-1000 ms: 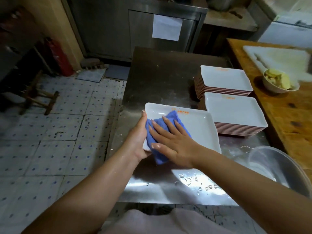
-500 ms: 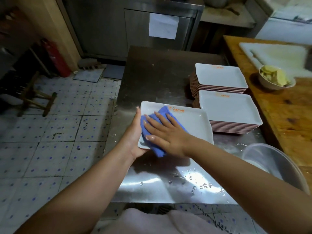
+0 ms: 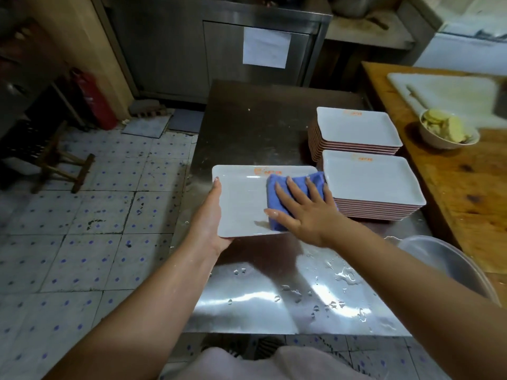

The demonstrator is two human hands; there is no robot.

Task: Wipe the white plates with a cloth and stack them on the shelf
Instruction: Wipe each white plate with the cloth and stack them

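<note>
Steel bench, wet along its near edge, water beads scattered there

Left hand grips the left edge of a white plate, thumb laid along the rim, remaining fingers under the plate and hidden. Plate is held over the middle of the bench, near side tipped slightly up (a dark shadow shows on the steel below it)

Right hand lies flat on a blue cloth, fingers straight and spread, pressing the cloth onto the right half of the plate. Cloth reaches the plate's right rim

Two stacks of plates sit along the right edge of the bench: near stack just beside the held plate, far stack behind it, the two stacks touching or nearly so. Orange print on the far rim of each top plate

Metal basin at the near right corner, partly cut off by the right forearm

Wooden counter to the right of the bench carries a bowl of sliced food and a white cutting board
</note>
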